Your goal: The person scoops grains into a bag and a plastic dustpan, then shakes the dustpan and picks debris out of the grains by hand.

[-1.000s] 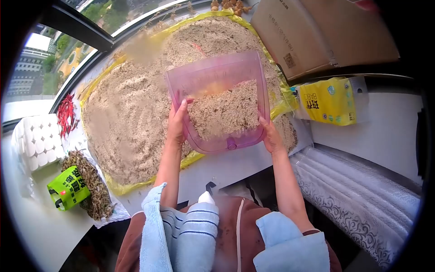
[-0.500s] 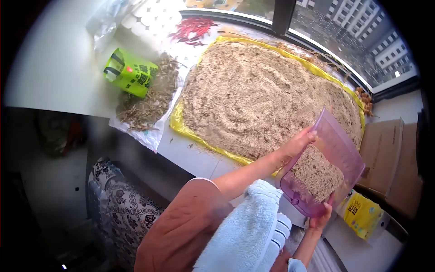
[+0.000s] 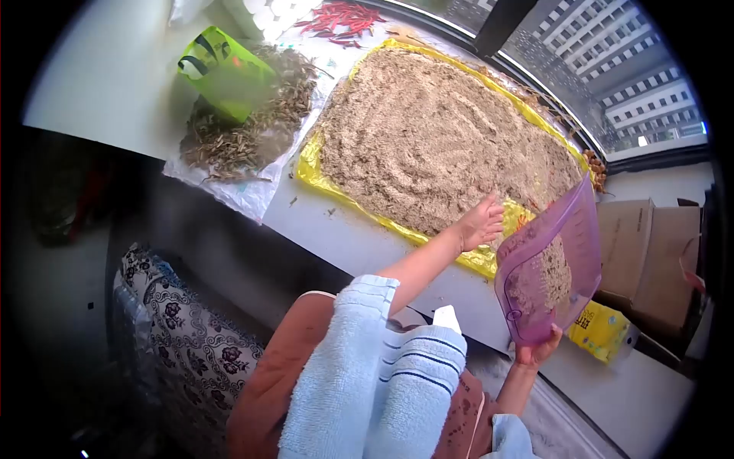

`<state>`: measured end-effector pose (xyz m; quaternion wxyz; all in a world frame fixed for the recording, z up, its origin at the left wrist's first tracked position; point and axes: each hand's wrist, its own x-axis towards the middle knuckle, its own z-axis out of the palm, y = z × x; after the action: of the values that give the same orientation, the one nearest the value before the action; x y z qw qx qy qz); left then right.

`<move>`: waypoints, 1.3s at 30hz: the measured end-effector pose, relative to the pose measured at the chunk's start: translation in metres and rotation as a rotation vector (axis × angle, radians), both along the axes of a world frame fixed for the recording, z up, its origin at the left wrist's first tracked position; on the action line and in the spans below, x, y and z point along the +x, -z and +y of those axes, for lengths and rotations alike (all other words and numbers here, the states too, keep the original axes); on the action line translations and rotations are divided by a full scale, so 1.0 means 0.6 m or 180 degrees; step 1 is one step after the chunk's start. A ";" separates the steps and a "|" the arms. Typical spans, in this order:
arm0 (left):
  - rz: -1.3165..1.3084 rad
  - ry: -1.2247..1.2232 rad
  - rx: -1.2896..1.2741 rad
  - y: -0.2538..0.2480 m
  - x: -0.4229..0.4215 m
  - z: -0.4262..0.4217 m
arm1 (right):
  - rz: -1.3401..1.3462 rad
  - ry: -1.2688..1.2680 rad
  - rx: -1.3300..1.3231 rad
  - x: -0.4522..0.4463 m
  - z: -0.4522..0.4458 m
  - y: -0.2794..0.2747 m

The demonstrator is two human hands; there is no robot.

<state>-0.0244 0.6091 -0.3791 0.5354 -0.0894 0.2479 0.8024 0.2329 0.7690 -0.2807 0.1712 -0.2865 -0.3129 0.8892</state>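
Observation:
My right hand (image 3: 538,352) grips the lower edge of a translucent purple plastic basin (image 3: 514,287), which is tilted on its side. Pale grain mixed with darker bits (image 3: 556,271) lies inside it. My left hand (image 3: 482,222) is off the basin, fingers apart and holding nothing, just above the near right edge of the spread grain (image 3: 413,145). That grain covers a yellow plastic sheet (image 3: 359,208), whose surface shows bare between my left hand and the basin. Whether my left fingers touch the grain, I cannot tell.
A green bag (image 3: 233,80) rests on dried stalks or pods (image 3: 237,145) over a white sheet at left. Red chilies (image 3: 340,21) lie by the window. Cardboard boxes (image 3: 646,252) and a yellow package (image 3: 600,329) stand at right. A light blue towel (image 3: 344,367) hangs before me.
My left hand has let go of the basin's rim and opened beside it. The basin, held by my right hand, has tipped more upright. The camera view has shifted.

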 end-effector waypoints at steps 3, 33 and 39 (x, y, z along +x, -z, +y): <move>-0.0335 0.0147 0.1865 -0.046 0.054 0.017 | -0.0193 -0.0017 0.0144 -0.020 -0.009 -0.013; 0.0991 -0.1344 0.1488 -0.180 0.348 -0.019 | 0.0396 -0.0615 0.0208 0.126 -0.059 -0.121; 0.0712 -0.1249 0.0044 -0.220 0.213 -0.094 | 0.0711 -0.0544 0.0399 0.022 -0.113 -0.139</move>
<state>0.1036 0.5524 -0.2474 0.3388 -0.0427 0.2781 0.8978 0.2459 0.7015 -0.1972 0.1462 -0.1468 -0.3700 0.9057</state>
